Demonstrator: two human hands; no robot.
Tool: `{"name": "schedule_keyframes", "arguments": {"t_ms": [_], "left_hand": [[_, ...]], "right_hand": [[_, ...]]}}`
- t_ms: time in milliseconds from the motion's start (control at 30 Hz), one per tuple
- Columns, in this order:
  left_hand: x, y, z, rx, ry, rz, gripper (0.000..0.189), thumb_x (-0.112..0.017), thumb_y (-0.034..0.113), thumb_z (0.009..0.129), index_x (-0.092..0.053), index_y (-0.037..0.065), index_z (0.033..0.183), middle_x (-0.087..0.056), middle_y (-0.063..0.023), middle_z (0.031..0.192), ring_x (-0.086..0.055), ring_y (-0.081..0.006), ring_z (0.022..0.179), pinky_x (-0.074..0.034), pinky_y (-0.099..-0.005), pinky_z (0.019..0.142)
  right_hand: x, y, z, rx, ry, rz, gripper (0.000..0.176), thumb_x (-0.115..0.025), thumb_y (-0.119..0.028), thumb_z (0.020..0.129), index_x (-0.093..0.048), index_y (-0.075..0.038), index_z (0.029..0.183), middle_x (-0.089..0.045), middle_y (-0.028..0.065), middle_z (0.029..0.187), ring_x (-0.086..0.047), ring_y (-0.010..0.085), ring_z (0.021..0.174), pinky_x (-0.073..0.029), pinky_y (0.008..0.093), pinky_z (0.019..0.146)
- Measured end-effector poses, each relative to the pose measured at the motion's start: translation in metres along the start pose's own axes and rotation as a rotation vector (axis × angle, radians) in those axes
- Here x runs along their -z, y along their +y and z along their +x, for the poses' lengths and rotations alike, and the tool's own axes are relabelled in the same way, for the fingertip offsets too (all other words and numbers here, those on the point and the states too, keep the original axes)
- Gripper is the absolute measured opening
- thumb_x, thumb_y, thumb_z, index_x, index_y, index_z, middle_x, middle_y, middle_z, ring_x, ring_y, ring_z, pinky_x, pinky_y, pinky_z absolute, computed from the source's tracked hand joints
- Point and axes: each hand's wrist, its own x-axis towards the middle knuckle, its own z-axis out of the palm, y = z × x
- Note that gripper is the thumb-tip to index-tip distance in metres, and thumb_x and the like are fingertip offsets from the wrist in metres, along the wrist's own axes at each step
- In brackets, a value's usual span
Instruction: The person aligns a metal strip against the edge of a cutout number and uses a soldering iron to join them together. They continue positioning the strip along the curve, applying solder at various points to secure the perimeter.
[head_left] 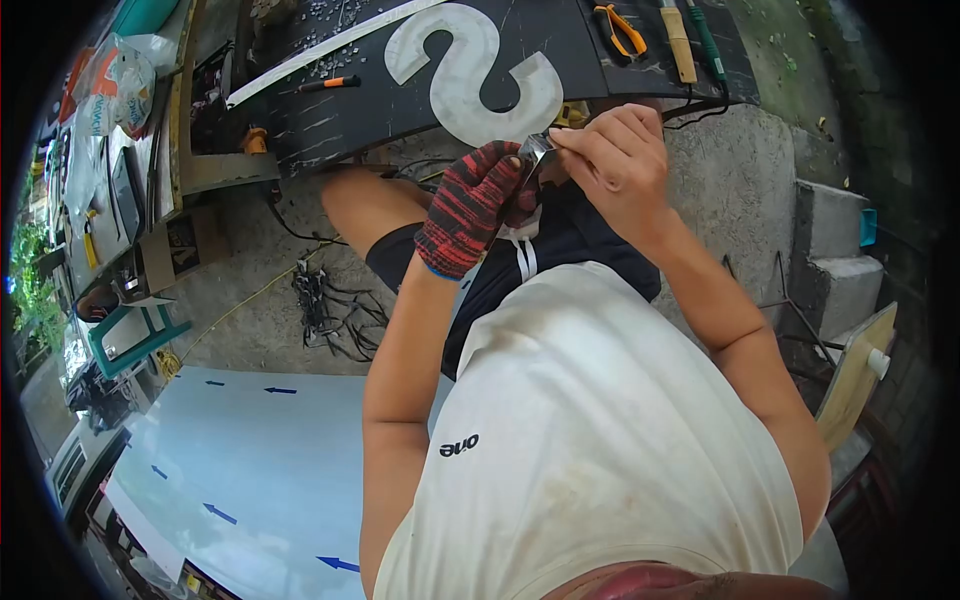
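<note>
My left hand [470,207], in a red and black striped glove, is closed around a shiny metal strip [537,150] above my lap. The bare fingers of my right hand [622,165] pinch the strip's upper end, close to the left fingertips. Part of the strip is hidden by the glove. Just beyond my hands, a grey S-shaped piece [455,85] lies flat on the dark table [340,120], near its front edge. A yellow object [572,113] shows partly behind my right fingers.
Orange-handled pliers [622,35], a wooden-handled tool [678,45] and a green-handled tool [706,42] lie at the table's right. A long white strip [330,55] and an orange-black tool [330,84] lie left. Dark strips [325,310] and a pale blue sheet [250,460] are below.
</note>
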Motion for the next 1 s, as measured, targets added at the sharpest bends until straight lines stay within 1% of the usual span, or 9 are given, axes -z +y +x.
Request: {"name": "schedule_keyframes", "arguments": {"t_ms": [33, 67, 133, 467, 667, 767, 833, 967, 1000], "left_hand": [[0.002, -0.001, 0.0, -0.024, -0.02, -0.004, 0.026, -0.069, 0.035, 0.102, -0.069, 0.013, 0.116, -0.066, 0.0027, 0.082, -0.062, -0.0079, 0.069, -0.048, -0.0229, 0.059], [0.001, -0.001, 0.0, -0.022, -0.02, -0.003, 0.026, -0.069, 0.035, 0.102, -0.069, 0.013, 0.116, -0.066, 0.0027, 0.082, -0.062, -0.0079, 0.069, -0.048, -0.0229, 0.059], [-0.003, 0.002, -0.001, 0.006, 0.039, -0.021, 0.026, -0.06, 0.023, 0.107, -0.064, 0.003, 0.123, -0.066, -0.0019, 0.08, -0.06, -0.0091, 0.067, -0.048, -0.0247, 0.059], [0.005, 0.001, 0.001, 0.015, 0.068, -0.023, 0.026, -0.062, 0.026, 0.106, -0.066, 0.005, 0.122, -0.068, -0.0018, 0.082, -0.06, -0.0079, 0.066, -0.048, -0.0231, 0.059], [0.011, 0.002, 0.001, -0.015, 0.025, 0.128, 0.037, -0.068, 0.03, 0.102, -0.06, 0.008, 0.132, -0.066, -0.001, 0.09, -0.058, -0.0085, 0.071, -0.046, -0.0238, 0.061], [0.014, -0.012, -0.007, -0.242, 0.058, 0.361, 0.047, -0.069, 0.024, 0.101, -0.054, 0.005, 0.141, -0.066, -0.0014, 0.097, -0.056, -0.0072, 0.074, -0.047, -0.0239, 0.065], [0.019, -0.014, -0.018, -0.057, 0.109, 0.442, 0.048, -0.068, 0.011, 0.101, -0.051, -0.002, 0.144, -0.065, -0.0082, 0.125, -0.062, -0.0112, 0.107, -0.052, -0.0278, 0.092], [0.022, -0.011, -0.025, -0.133, 0.212, 0.337, 0.048, -0.067, 0.011, 0.101, -0.051, -0.002, 0.145, -0.066, -0.0066, 0.123, -0.062, -0.0112, 0.103, -0.052, -0.0272, 0.09], [0.029, -0.007, -0.025, -0.159, 0.225, 0.312, 0.047, -0.066, 0.012, 0.102, -0.051, -0.001, 0.145, -0.067, -0.0055, 0.12, -0.062, -0.0105, 0.1, -0.052, -0.0268, 0.087]], "right_hand": [[-0.003, -0.002, -0.002, -0.036, 0.01, 0.022, 0.019, -0.085, -0.007, 0.072, -0.076, -0.009, 0.089, -0.064, 0.0009, 0.075, -0.062, 0.02, 0.073, -0.044, 0.0359, 0.08], [-0.004, -0.004, -0.002, -0.037, 0.011, 0.023, 0.019, -0.085, -0.007, 0.072, -0.076, -0.009, 0.089, -0.064, 0.0009, 0.075, -0.062, 0.02, 0.073, -0.044, 0.0359, 0.08], [-0.007, -0.006, -0.003, -0.074, 0.007, 0.029, 0.017, -0.084, -0.007, 0.073, -0.075, -0.008, 0.087, -0.062, 0.0013, 0.073, -0.061, 0.0207, 0.071, -0.044, 0.0364, 0.08], [-0.012, -0.009, 0.002, -0.108, -0.016, 0.039, 0.015, -0.083, -0.008, 0.075, -0.074, -0.009, 0.087, -0.062, 0.0023, 0.074, -0.061, 0.0216, 0.074, -0.044, 0.0369, 0.081], [-0.014, -0.004, 0.006, -0.101, -0.019, 0.012, 0.014, -0.082, -0.01, 0.077, -0.073, -0.01, 0.087, -0.063, 0.0012, 0.078, -0.061, 0.0211, 0.077, -0.043, 0.0371, 0.082], [-0.012, 0.005, 0.004, -0.116, -0.02, -0.025, 0.015, -0.083, -0.011, 0.076, -0.073, -0.01, 0.088, -0.064, 0.0003, 0.081, -0.061, 0.0208, 0.081, -0.043, 0.0368, 0.082], [-0.011, 0.01, 0.001, -0.142, -0.12, -0.003, 0.022, -0.083, -0.014, 0.078, -0.073, -0.01, 0.097, -0.065, 0.0016, 0.087, -0.061, 0.0219, 0.087, -0.043, 0.0374, 0.083], [-0.01, 0.008, -0.002, -0.219, -0.085, 0.096, 0.029, -0.082, -0.02, 0.083, -0.07, -0.008, 0.106, -0.065, 0.0047, 0.092, -0.061, 0.0246, 0.092, -0.044, 0.039, 0.086], [-0.01, 0.01, -0.007, -0.31, -0.077, 0.149, 0.03, -0.081, -0.022, 0.086, -0.069, -0.007, 0.109, -0.066, 0.0061, 0.094, -0.061, 0.025, 0.092, -0.046, 0.0392, 0.086]]}}
